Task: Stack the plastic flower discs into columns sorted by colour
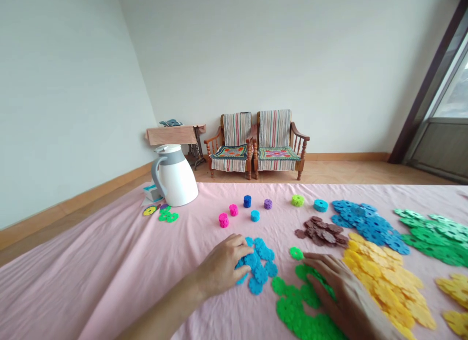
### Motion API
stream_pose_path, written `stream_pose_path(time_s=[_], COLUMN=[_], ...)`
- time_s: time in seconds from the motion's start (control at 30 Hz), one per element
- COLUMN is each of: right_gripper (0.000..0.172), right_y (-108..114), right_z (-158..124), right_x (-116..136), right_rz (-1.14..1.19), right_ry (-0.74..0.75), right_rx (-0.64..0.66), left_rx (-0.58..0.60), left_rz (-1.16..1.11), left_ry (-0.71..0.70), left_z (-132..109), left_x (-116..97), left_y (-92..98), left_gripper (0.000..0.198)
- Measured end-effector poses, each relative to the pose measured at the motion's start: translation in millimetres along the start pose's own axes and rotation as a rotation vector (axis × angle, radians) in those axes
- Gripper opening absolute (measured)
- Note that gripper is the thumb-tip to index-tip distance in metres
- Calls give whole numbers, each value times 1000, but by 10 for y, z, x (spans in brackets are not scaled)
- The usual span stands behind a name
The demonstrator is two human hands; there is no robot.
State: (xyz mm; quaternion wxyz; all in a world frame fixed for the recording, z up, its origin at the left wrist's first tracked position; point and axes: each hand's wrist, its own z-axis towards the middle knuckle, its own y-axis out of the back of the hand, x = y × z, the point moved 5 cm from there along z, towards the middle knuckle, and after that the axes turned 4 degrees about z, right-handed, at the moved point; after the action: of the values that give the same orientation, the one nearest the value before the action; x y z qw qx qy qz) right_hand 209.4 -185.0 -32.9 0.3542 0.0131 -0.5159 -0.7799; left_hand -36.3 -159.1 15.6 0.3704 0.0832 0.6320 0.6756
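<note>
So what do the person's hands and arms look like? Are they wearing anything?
The left hand and right hand look bare, with no gloves that I can see. The left forearm shows no sleeve, watch or bracelet. Past the right hand the picture soon ends, so I can't tell about a sleeve there.

Bare forearm (pixel 171 301), bare left grip (pixel 225 263), bare right grip (pixel 338 286)

This looks to me like a room in someone's home: two wooden armchairs (pixel 249 157) stand near a plain pale wall (pixel 219 52), with striped covers (pixel 275 128) over their backs and colourful patterned seat pads (pixel 279 153) (crocheted, I'd say). There's a cloth-draped table (pixel 171 136) beside them, and a household jug (pixel 180 181) on the pink cloth (pixel 139 262) closer by.
</note>
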Motion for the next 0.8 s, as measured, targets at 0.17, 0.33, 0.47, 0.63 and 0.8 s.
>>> stream_pose_path(time_s=[0.17,0.33,0.47,0.63,0.8], right_gripper=[23,22,22,20,19], right_y=[-40,-65,-22,30,45], right_z=[-58,-45,-7,7,15], right_x=[-115,-98,-37,17,34], right_rz=[24,52,53,49,99], right_ry=[-19,4,40,86,41], right_rx=[-17,-30,-79,-174,-182], left_rx=[-20,-214,-309,-294,-218], left_rz=[-22,-89,-124,-71,14], left_ry=[57,169,231,258,278], left_z=[68,296,645,1026,1156], left_x=[28,221,454,665,700], left_y=[28,240,309,138,31], left_gripper=[28,28,27,21,18])
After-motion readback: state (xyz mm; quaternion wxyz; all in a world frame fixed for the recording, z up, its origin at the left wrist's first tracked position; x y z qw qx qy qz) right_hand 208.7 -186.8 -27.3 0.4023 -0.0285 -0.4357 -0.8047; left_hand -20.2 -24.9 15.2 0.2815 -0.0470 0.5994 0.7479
